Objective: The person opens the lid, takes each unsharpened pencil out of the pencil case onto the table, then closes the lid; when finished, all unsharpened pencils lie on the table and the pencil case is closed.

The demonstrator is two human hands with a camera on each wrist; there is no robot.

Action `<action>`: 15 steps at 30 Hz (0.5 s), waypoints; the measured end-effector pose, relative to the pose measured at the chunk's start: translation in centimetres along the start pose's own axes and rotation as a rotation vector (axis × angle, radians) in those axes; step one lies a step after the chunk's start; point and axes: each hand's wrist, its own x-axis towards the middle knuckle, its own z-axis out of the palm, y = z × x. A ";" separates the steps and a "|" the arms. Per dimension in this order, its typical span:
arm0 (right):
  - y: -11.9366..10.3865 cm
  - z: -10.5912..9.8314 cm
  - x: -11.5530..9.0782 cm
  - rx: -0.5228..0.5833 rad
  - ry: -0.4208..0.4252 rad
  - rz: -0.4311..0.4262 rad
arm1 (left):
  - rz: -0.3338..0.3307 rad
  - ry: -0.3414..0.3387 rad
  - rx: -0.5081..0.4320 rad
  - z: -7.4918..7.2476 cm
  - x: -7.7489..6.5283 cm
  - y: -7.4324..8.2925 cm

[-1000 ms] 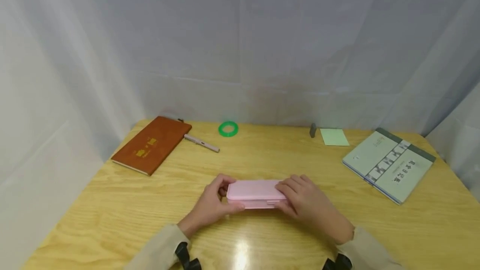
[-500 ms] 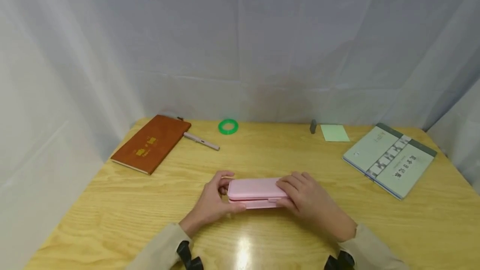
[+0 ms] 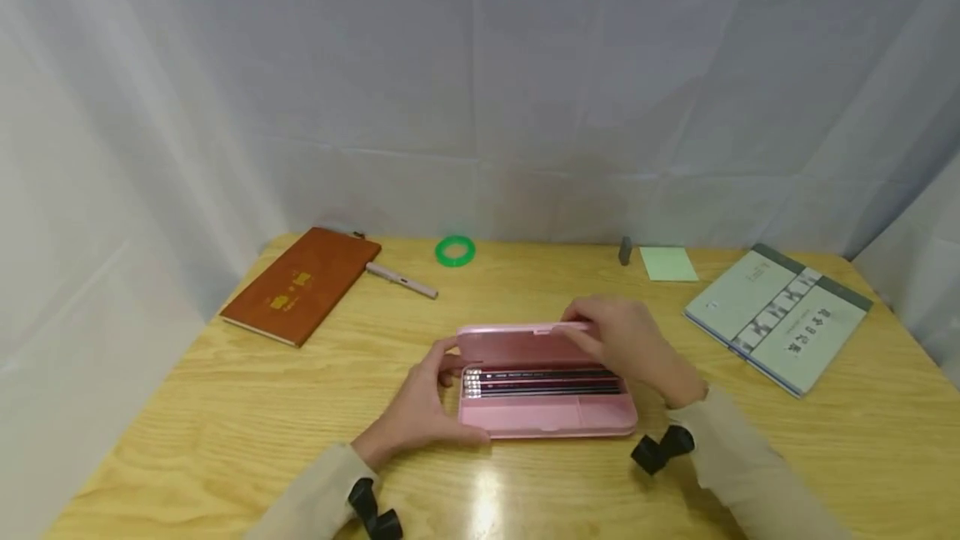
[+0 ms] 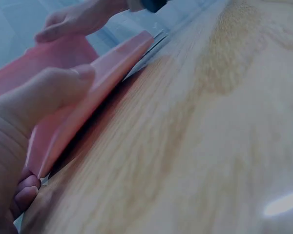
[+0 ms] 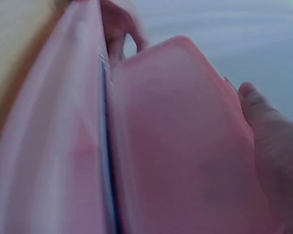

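A pink pencil case (image 3: 517,417) lies on the wooden table with its lid (image 3: 517,347) raised on the far side. Several dark pencils (image 3: 547,382) lie side by side in its back compartment; the front compartments show bare pink. My left hand (image 3: 420,407) grips the case's left end, thumb on the front edge and fingers behind. The right hand (image 3: 622,340) pinches the lid's upper edge near its right end. In the right wrist view, the lid's inner face (image 5: 180,141) stands upright beside the right thumb (image 5: 259,105).
At the left lies a brown notebook (image 3: 303,286), with a pen (image 3: 402,280) beside it. Towards the back are a green ring (image 3: 455,251), a small dark grey block (image 3: 625,251) and pale green sticky notes (image 3: 668,263). A grey-green notebook (image 3: 780,319) lies at the right.
The lid of the pencil case has swung up and back, showing the pencils inside. My right hand has moved up and away with the lid; the left hand keeps hold of the left end.
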 end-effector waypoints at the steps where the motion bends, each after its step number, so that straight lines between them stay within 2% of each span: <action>1: 0.4 0.0 0.5 0.012 -0.016 0.038 | 0.006 0.002 0.021 0.0 0.0 0.0; 6: 2.7 1.0 2.7 0.197 -0.073 0.179 | 0.045 0.007 0.114 0.1 -0.2 0.0; 10: 4.1 1.8 3.3 0.302 -0.097 0.248 | 0.062 -0.005 0.125 0.2 0.0 0.0; 13: 4.5 2.0 3.2 0.311 -0.094 0.254 | 0.051 -0.018 0.118 0.2 0.1 0.0; 15: 4.4 2.0 3.0 0.271 -0.074 0.207 | 0.028 -0.025 0.112 0.1 0.0 0.0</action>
